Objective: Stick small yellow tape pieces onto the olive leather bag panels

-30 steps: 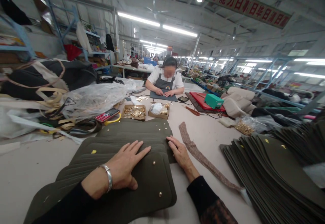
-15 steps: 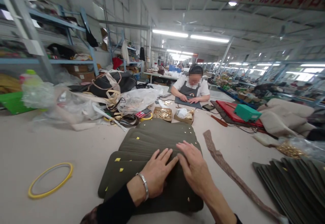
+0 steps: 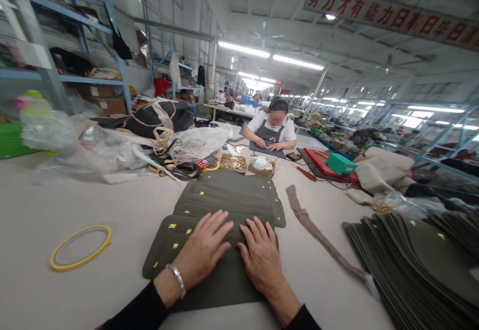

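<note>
Factory workshop, one big hall. Evidence: rows of tube lights point(image 3: 298, 62) run deep into the background, plus ceiling fans point(image 3: 264, 36) and a banner point(image 3: 389, 16) with red characters overhead at right. Blue racks point(image 3: 92, 79) with cartons point(image 3: 111, 106) past the worktop's point(image 3: 123, 292) left edge, more tables point(image 3: 227, 107) further back. Batch work on the worktop: dark green panels point(image 3: 224, 195) overlapped at near edge, centre; big stack point(image 3: 404, 265) of similar ones at near right corner. Boxes point(image 3: 232, 164) of gold-coloured fittings toward far edge, plastic bags point(image 3: 198, 143) and straps point(image 3: 190, 171) to their left. Co-worker point(image 3: 290, 129) in an apron point(image 3: 270, 133) at far edge, over a dark sheet point(image 3: 267, 150).
</note>
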Demonstrator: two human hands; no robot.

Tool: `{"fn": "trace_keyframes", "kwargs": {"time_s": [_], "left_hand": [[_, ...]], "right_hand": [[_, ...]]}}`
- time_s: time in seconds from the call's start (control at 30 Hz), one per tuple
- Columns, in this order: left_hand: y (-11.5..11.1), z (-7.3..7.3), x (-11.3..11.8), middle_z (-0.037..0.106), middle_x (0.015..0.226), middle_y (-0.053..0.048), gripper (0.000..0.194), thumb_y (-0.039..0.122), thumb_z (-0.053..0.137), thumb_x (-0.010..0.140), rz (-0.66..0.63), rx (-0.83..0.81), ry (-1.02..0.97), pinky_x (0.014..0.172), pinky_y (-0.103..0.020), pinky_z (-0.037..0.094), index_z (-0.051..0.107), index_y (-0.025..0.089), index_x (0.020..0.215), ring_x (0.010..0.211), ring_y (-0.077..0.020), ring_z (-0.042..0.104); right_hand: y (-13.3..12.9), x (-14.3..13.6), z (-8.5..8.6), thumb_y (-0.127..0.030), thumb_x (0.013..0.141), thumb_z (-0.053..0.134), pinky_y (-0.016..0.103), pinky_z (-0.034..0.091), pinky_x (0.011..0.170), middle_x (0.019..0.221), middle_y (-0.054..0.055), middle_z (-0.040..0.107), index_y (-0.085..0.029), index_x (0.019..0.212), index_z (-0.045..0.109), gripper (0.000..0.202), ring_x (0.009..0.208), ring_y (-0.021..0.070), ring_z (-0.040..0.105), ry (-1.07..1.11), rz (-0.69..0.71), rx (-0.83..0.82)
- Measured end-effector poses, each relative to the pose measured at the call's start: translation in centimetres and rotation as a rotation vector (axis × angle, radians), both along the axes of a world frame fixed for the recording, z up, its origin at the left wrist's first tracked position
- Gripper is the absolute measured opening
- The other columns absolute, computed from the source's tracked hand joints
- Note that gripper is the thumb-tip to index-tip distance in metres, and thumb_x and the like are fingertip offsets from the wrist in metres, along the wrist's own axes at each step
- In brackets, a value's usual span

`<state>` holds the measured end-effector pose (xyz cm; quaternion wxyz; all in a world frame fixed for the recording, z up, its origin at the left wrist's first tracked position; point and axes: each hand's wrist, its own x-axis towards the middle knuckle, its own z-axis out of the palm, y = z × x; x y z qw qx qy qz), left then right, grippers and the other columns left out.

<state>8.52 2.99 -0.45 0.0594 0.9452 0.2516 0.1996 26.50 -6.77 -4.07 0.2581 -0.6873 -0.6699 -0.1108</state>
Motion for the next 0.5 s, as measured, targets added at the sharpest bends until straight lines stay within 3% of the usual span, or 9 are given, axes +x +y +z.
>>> {"fn": "trace_keyframes", "kwargs": {"time_s": [0.1, 0.13, 0.17, 0.23, 0.3, 0.4, 0.5], "left_hand": [[5.7, 2.2, -0.6, 0.022, 0.156, -0.014, 0.06, 0.052, 0.04, 0.091, 0.412, -0.064, -0.087, 0.116, -0.05, 0.017, 0.036, 0.02, 0.142, 0.145, -0.0308, 0.013], [7.8, 2.7, -0.7, 0.02, 0.157, -0.015, 0.07, 0.059, 0.037, 0.089, 0.586, -0.149, -0.092, 0.115, -0.051, 0.017, 0.03, 0.018, 0.145, 0.145, -0.0325, 0.012], [9.7, 2.9, -0.9, 0.025, 0.153, -0.022, 0.078, 0.061, 0.033, 0.089, 0.658, -0.205, -0.087, 0.112, -0.054, 0.021, 0.025, 0.009, 0.146, 0.143, -0.0371, 0.017], [12.9, 2.4, -1.1, 0.041, 0.142, -0.03, 0.083, 0.061, 0.027, 0.089, 0.671, -0.295, -0.052, 0.105, -0.051, 0.034, 0.028, -0.003, 0.142, 0.134, -0.0386, 0.038], [14.6, 1.2, -1.3, 0.05, 0.137, -0.024, 0.076, 0.056, 0.024, 0.09, 0.599, -0.347, -0.006, 0.102, -0.041, 0.041, 0.039, -0.002, 0.137, 0.127, -0.0317, 0.049], [15.1, -0.9, -2.4, 0.05, 0.14, -0.016, 0.065, 0.047, 0.019, 0.093, 0.494, -0.331, 0.03, 0.106, -0.035, 0.038, 0.046, 0.005, 0.135, 0.13, -0.0257, 0.046], [14.0, -2.1, -3.7, 0.048, 0.143, -0.013, 0.058, 0.046, 0.023, 0.094, 0.42, -0.261, 0.014, 0.11, -0.039, 0.033, 0.05, 0.012, 0.133, 0.135, -0.0272, 0.039]], "right_hand": [[-0.2, -0.2, 0.0, -0.027, 0.091, 0.052, 0.057, 0.021, 0.112, 0.138, 0.01, 0.053, -0.023, 0.127, 0.056, 0.037, 0.134, 0.0311, 0.038, 0.008, 0.002, 0.015], [-0.2, -0.1, -0.2, -0.029, 0.091, 0.053, 0.06, 0.021, 0.111, 0.14, 0.011, 0.05, -0.023, 0.128, 0.055, 0.038, 0.135, 0.0331, 0.036, 0.014, -0.022, 0.032], [-0.2, 0.1, -0.5, -0.032, 0.09, 0.054, 0.062, 0.021, 0.11, 0.143, 0.013, 0.046, -0.023, 0.13, 0.054, 0.041, 0.136, 0.0359, 0.034, 0.028, -0.062, 0.057], [-0.2, 0.6, -1.3, -0.039, 0.088, 0.057, 0.067, 0.025, 0.106, 0.148, 0.017, 0.037, -0.022, 0.134, 0.05, 0.049, 0.137, 0.0417, 0.029, 0.08, -0.173, 0.124], [-0.1, 1.2, -2.1, -0.044, 0.087, 0.059, 0.067, 0.031, 0.102, 0.15, 0.018, 0.032, -0.022, 0.138, 0.044, 0.057, 0.136, 0.0438, 0.029, 0.152, -0.251, 0.178], [0.1, 2.1, -2.7, -0.042, 0.086, 0.06, 0.061, 0.039, 0.101, 0.15, 0.017, 0.031, -0.024, 0.14, 0.04, 0.06, 0.134, 0.0405, 0.035, 0.249, -0.236, 0.188], [0.0, 2.5, -2.3, -0.038, 0.086, 0.061, 0.058, 0.039, 0.104, 0.151, 0.017, 0.029, -0.023, 0.139, 0.042, 0.059, 0.135, 0.0384, 0.034, 0.311, -0.226, 0.147]]}}
